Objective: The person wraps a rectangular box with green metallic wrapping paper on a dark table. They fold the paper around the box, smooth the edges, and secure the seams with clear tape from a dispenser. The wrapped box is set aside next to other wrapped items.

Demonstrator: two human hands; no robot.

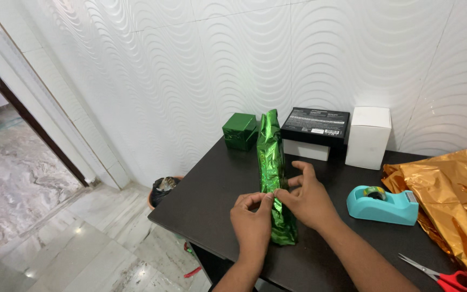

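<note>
Both hands are pinching the green foil package: left hand (252, 216) and right hand (305, 197) are closing fingertips on its seam near the tabletop's (217, 189) front edge. I judge a fold is being held; taping needs one hand freed. Beyond are lying teal tape dispenser (382, 205), gold foil (455, 200).

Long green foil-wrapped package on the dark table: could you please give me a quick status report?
Left hand and right hand both pinching the long green foil-wrapped package at mid-length. Package lying flat on the dark table. Teal tape dispenser beside the right hand, not blocking.
</note>
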